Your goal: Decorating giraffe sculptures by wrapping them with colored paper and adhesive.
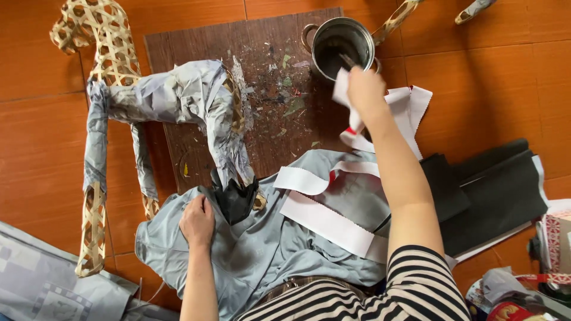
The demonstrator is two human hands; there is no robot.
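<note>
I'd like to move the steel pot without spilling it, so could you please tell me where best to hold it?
Grip the pot by its left loop handle, coming from the left. It stands upright and that handle juts clear, while the right hand hides the opposite side.
</note>
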